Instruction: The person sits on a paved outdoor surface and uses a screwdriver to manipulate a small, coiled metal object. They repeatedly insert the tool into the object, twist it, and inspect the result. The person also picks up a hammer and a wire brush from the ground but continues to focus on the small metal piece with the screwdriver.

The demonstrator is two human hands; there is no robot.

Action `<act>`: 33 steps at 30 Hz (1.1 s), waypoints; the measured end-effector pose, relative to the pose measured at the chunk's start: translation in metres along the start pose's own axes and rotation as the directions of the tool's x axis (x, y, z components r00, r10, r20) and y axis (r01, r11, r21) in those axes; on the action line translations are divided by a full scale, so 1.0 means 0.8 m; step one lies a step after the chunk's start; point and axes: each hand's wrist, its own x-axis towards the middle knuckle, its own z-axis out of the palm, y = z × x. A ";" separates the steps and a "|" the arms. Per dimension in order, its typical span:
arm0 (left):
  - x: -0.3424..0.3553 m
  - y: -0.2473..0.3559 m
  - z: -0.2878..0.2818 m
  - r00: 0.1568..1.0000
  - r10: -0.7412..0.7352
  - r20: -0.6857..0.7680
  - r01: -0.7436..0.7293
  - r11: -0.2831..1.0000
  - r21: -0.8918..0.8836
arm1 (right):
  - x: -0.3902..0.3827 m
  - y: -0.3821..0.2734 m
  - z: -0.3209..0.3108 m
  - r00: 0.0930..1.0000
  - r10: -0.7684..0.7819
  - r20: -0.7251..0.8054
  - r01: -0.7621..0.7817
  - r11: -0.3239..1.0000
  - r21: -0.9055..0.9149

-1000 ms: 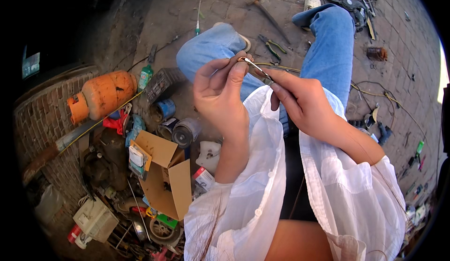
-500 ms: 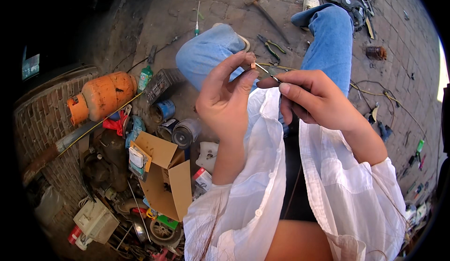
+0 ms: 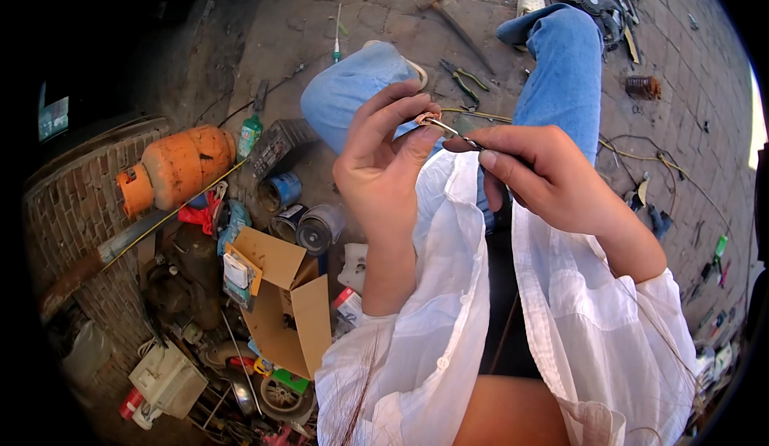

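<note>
In front of my lap, my left hand (image 3: 380, 158) pinches a small copper-coloured piece (image 3: 428, 117) between thumb and fingers. My right hand (image 3: 549, 174) is closed around a slim screwdriver (image 3: 450, 130) with a thin metal shaft; most of its dark handle is hidden in the fingers. The shaft points left, and its tip meets the copper piece. Exactly how the tip sits against the piece is too small to tell. On the ground just beyond my hands lie pliers (image 3: 460, 80) with dark and green handles.
A hammer (image 3: 456, 30) lies farther off, and a rusty coil (image 3: 643, 87) sits to the right. At left are an orange gas cylinder (image 3: 188, 166), paint cans (image 3: 319, 228), a green bottle (image 3: 250, 134) and an open cardboard box (image 3: 311, 326). A yellow cable (image 3: 633, 156) crosses the paving.
The copper piece has turned between my left fingers. My right hand has shifted slightly, and the screwdriver shaft now reaches farther left, onto the piece.
</note>
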 end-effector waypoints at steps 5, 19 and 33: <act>0.000 -0.003 -0.002 0.999 -0.048 0.003 0.048 0.982 -0.182 | -0.001 -0.007 -0.004 0.999 0.012 0.033 -0.010 0.998 -0.063; -0.009 0.004 0.006 0.991 0.082 -0.101 -0.081 0.997 0.014 | 0.004 -0.020 -0.015 0.955 0.217 0.203 -0.252 0.953 0.166; -0.015 -0.004 0.009 0.954 0.271 -0.131 -0.241 0.948 0.210 | 0.003 -0.024 -0.009 0.962 0.200 0.185 -0.229 0.962 0.151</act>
